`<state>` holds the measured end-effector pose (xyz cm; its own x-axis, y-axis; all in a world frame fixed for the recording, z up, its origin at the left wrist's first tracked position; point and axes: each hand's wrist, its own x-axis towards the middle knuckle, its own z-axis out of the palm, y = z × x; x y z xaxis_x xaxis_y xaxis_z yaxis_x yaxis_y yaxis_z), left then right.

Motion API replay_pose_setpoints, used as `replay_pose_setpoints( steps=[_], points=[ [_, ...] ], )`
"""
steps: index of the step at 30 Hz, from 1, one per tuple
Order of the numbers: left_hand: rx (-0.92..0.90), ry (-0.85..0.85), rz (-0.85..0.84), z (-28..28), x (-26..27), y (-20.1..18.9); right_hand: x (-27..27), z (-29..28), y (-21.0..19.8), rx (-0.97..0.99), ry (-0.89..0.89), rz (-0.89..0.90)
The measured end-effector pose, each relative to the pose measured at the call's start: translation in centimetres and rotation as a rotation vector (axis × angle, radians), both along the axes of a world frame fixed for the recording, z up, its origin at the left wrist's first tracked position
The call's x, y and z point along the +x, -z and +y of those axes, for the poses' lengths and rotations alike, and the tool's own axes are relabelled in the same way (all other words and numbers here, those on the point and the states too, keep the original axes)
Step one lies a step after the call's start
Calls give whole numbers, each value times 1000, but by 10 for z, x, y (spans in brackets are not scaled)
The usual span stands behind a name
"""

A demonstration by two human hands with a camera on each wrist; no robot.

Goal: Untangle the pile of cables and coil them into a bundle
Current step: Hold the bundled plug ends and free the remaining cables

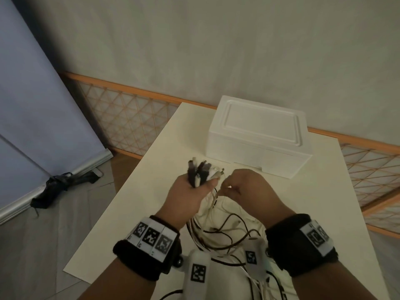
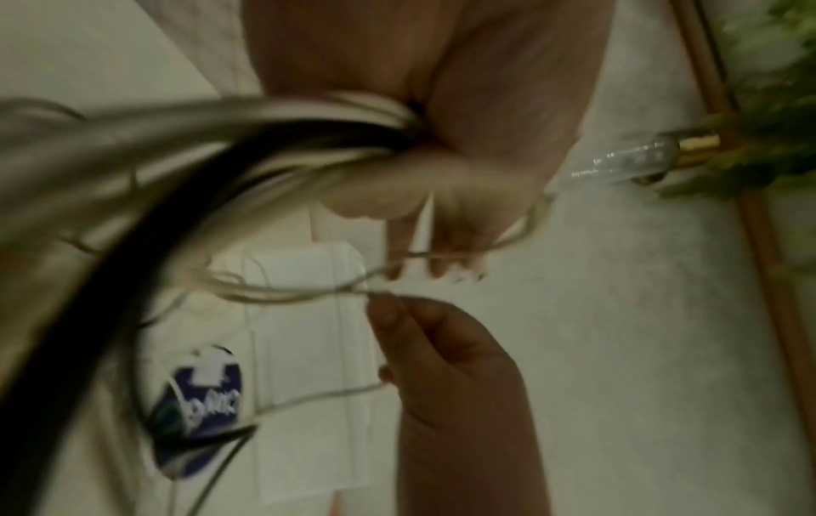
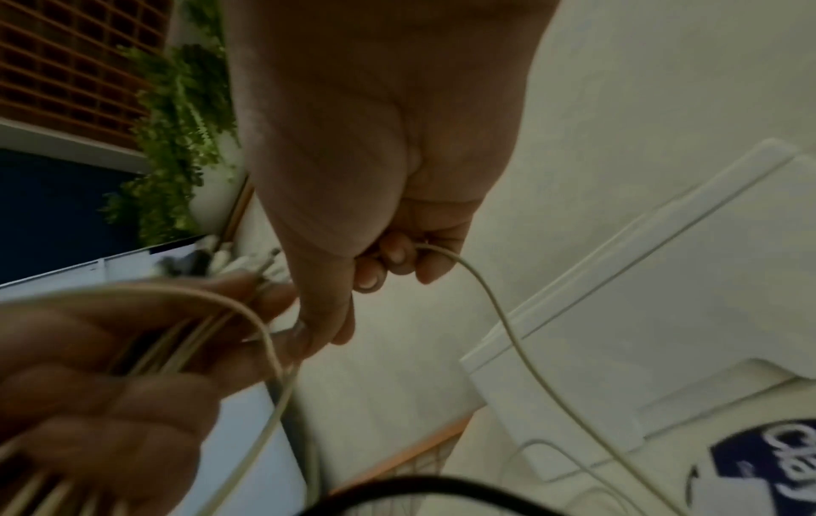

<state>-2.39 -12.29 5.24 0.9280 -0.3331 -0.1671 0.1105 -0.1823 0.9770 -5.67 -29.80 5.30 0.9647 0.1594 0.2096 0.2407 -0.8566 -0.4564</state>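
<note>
Loose cables [image 1: 227, 232] hang below my left hand [image 1: 186, 198] gripping the plugs [image 1: 200, 169], so my right hand [image 1: 244, 189], pinching one white cable [image 3: 507, 314], should pull it slowly free.

Both hands raised close together, left [image 1: 187, 195] fisted, right [image 1: 244, 187] pinching.

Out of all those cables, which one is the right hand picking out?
A single thin white cable, pinched alone in the right hand. All the other black and white cables are gripped together, plug ends up, in the left hand.
</note>
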Motion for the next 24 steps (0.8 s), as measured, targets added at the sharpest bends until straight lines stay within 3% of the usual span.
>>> replay_pose_setpoints(
  steps=[3, 6, 8, 10, 15, 17, 20, 22, 24],
  points=[
    [-13, 212, 180, -6, 5, -6, 2, 9, -13, 34, -73, -96],
    [-54, 306, 234, -2, 7, -4, -1, 5, -11, 241, 16, 72],
    [-34, 259, 201, 2, 8, -3, -5, -3, -7, 359, 56, 155],
    [-61, 163, 189, 11, 13, 0, -9, -11, 0, 329, 93, 205],
    [-488, -218, 335, 60, 40, 5, -24, -49, 42, 115, 230, 371],
    [-498, -260, 335, 73, 45, 8, -28, -60, 57, 68, 261, 441],
    [-450, -191, 382, 71, 42, 14, -19, -58, 56, -25, 260, 312],
    [-439, -105, 413, 60, 35, 17, -9, -48, 41, 90, 333, 276],
    [-389, -44, 410, 48, 29, 20, -1, -41, 19, 420, 416, 228]
  ],
)
